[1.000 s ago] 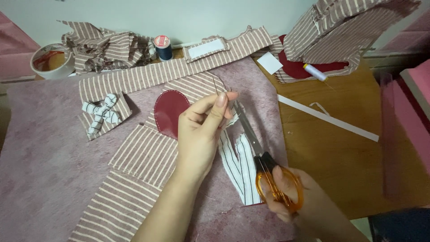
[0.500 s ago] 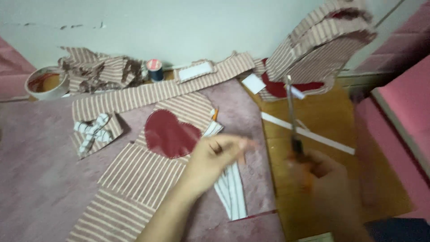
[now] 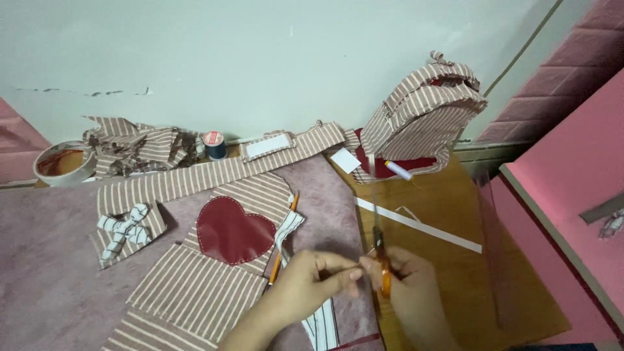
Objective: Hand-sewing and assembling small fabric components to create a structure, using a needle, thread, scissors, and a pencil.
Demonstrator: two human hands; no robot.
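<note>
Presently, right hand (image 3: 406, 286) is gripping orange-handled scissors (image 3: 379, 240), fingers clamped on the handles, blades pointing up and away over the wooden board (image 3: 442, 260). Left hand (image 3: 312, 279) is reaching toward the handles, thumb and forefinger pinched together at the scissors; whether they are nipping anything between them cannot be told. Lying left of the hands: red heart patch (image 3: 233, 231) sitting on striped fabric panels (image 3: 195, 289), orange pencil (image 3: 283, 250) just beside. Standing at the wall: striped fabric bag (image 3: 422, 114), red lining showing in its opening; thread spool (image 3: 214, 144); tape roll (image 3: 62, 162).
</note>
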